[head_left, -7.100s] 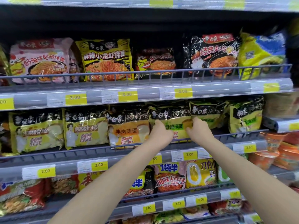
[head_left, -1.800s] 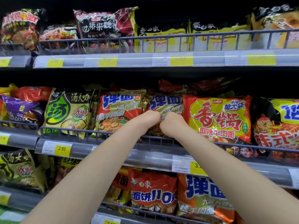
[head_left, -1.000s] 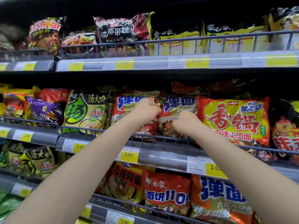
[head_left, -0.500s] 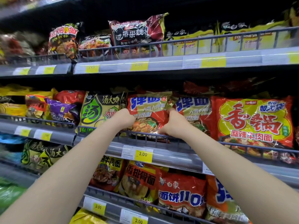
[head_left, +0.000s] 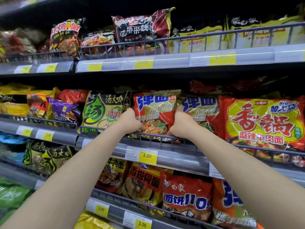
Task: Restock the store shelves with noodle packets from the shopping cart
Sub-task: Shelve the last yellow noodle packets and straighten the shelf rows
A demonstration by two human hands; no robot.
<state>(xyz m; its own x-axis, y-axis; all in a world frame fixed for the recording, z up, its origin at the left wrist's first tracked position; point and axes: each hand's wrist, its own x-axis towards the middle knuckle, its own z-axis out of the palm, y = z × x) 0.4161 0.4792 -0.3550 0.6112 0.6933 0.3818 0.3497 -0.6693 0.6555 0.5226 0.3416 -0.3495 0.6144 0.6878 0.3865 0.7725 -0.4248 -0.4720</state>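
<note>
Gripping red noodle packet [head_left: 155, 113] edges, both hands.

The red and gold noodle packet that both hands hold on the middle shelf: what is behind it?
Behind the red and gold noodle packet, gripped by the left hand and right hand, only a crinkled packet top shows. Anything deeper is covered and dark.

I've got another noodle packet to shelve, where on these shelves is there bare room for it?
Little room. The middle shelf is packed side by side, where the left hand and right hand grip the red packet. The one visible opening is the dark gap above the low packet on the top shelf, between its taller neighbours.
</note>
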